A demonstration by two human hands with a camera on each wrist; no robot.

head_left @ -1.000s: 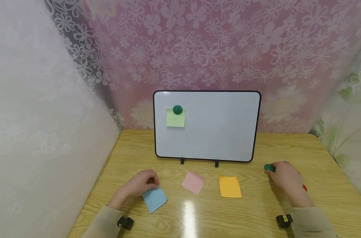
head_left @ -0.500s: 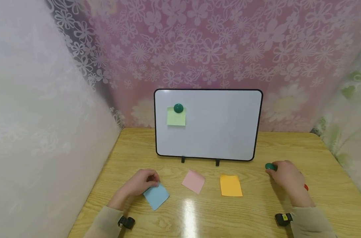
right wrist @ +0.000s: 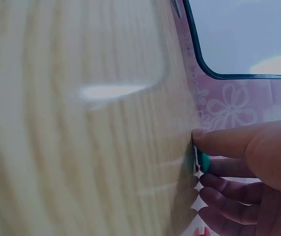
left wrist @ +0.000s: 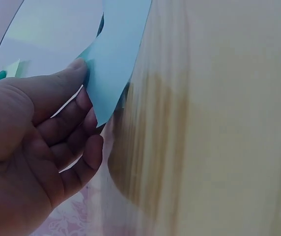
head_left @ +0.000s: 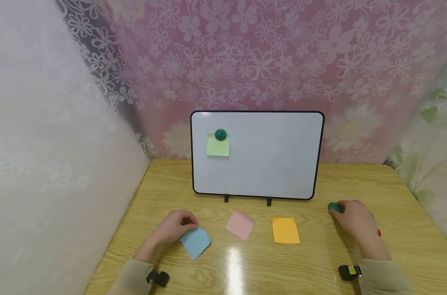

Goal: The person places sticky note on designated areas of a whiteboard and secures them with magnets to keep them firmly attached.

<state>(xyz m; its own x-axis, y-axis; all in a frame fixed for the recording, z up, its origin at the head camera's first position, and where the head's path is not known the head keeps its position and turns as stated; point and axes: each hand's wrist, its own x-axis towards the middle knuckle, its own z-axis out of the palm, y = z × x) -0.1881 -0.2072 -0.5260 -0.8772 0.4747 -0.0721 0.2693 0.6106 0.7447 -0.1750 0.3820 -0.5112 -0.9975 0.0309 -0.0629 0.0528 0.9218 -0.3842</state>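
At the left of the head view my left hand (head_left: 174, 227) pinches a blue sticky note (head_left: 196, 244) by its upper edge. In the left wrist view the thumb presses on the bent blue paper (left wrist: 118, 54), and the other fingers curl behind it. Over on the right, my right hand (head_left: 357, 219) holds a round green magnet (head_left: 333, 206) between thumb and fingers, low at the table. The right wrist view shows only a sliver of that magnet (right wrist: 206, 162); the fingers hide the rest.
A black-framed whiteboard (head_left: 271, 159) stands upright on small black feet at the back. On it a green magnet (head_left: 220, 135) holds a light green note (head_left: 217, 149). A pink note (head_left: 240, 225) and an orange note (head_left: 286, 230) lie in front. Something red (head_left: 379, 232) shows beside the right wrist.
The blue note has shifted slightly right and up in my left hand's pinch. My right hand stays almost in place with the green magnet.
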